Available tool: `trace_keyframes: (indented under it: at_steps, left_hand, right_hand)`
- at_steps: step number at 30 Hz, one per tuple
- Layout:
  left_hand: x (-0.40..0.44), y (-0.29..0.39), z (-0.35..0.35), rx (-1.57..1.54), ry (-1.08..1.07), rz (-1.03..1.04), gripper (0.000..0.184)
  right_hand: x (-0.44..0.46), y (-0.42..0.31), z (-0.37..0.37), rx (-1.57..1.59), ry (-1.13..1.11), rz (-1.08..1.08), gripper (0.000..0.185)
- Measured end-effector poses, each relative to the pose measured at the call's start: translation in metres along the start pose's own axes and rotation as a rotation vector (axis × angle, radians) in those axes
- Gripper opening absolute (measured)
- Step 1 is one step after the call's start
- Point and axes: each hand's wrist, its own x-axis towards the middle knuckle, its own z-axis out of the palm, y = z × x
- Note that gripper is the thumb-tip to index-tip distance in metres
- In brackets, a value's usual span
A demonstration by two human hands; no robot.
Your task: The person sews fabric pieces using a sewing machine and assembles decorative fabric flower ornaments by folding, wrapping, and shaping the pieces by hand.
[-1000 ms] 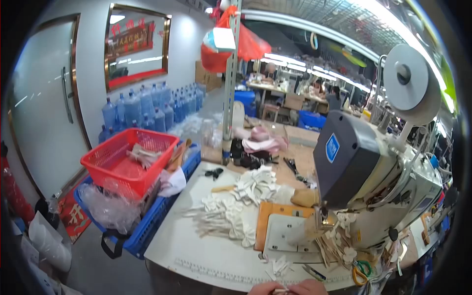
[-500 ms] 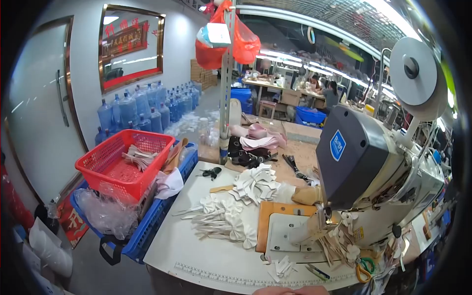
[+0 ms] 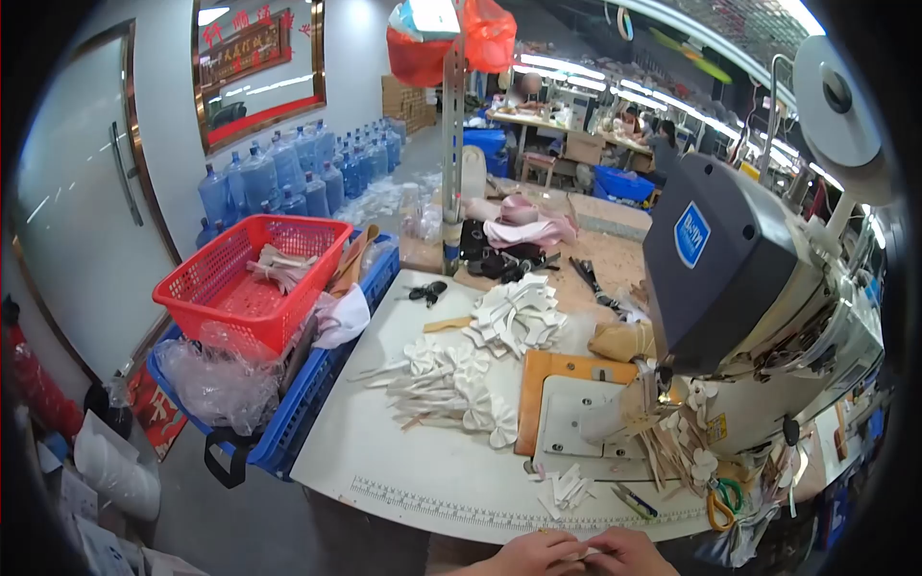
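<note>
At the bottom edge of the view, just off the table's front rim, my left hand (image 3: 540, 553) and my right hand (image 3: 626, 552) meet with fingers bent and pressed together. A sliver of something pale shows between the fingertips, too small to name. Closest to them on the table lie small white strips (image 3: 569, 490) and a pair of thread snips (image 3: 634, 501). Scissors with green and orange handles (image 3: 720, 504) rest to the right. Farther in sit a bunch of white flower-shaped pieces with long tails (image 3: 451, 389) and a heap of white cut pieces (image 3: 519, 312).
A sewing machine (image 3: 715, 259) with a thread spool (image 3: 828, 101) stands on the right. Left of the table (image 3: 384, 461), a red basket (image 3: 240, 322) sits on a blue crate (image 3: 322, 408). Water bottles (image 3: 259, 178) line the wall. People sit at far benches.
Both hands have come up farther into view at the bottom edge. The whole scene has shifted slightly down and right as the camera moved. The pieces on the table look unmoved.
</note>
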Motion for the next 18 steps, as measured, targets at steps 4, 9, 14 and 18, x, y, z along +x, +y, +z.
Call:
trace_keyframes:
  at_steps: [4, 9, 14, 18]
  left_hand:
    - [-0.008, -0.004, 0.012, -0.174, -0.029, -0.099, 0.023]
    - [-0.005, 0.003, 0.003, -0.059, -0.018, -0.128, 0.027]
    - [0.013, -0.008, -0.021, 0.451, 0.171, -0.136, 0.035]
    - [0.017, -0.014, -0.009, 0.493, 0.036, -0.236, 0.038]
  right_hand:
    - [-0.006, 0.000, 0.009, 0.011, 0.001, 0.074, 0.015]
    - [-0.013, 0.004, 0.007, -0.041, -0.017, 0.078, 0.011]
    - [-0.018, 0.020, 0.008, -0.024, 0.242, 0.224, 0.012]
    - [-0.015, 0.036, 0.016, -0.034, 0.348, 0.253, 0.011]
